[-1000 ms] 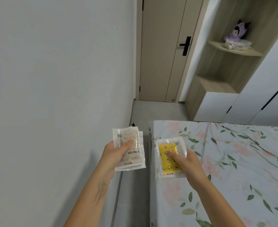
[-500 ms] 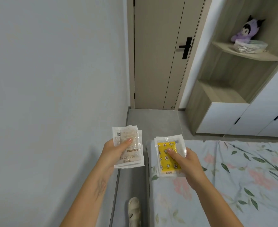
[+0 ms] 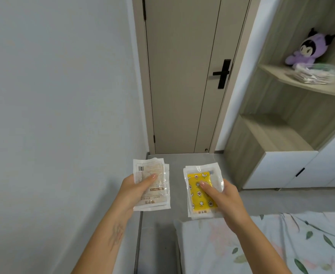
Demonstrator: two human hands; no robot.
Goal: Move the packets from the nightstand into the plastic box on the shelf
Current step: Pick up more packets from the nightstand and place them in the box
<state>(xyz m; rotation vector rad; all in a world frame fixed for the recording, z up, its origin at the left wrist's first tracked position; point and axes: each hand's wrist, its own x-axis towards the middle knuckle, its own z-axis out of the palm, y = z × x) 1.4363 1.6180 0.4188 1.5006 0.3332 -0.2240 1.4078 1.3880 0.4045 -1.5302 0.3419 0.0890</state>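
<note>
Head view: grey floor (image 3: 162, 224), closed door (image 3: 182, 76) top centre, floral bed (image 3: 281, 244) lower right. Shelf (image 3: 309, 87) upper right holds plastic box (image 3: 320, 74), purple plush (image 3: 309, 49) behind it. Left hand (image 3: 132, 191) clasps beige packets (image 3: 152, 184), thumb on top; right hand (image 3: 225, 201) clasps yellow packets (image 3: 201, 191), centre frame.
</note>
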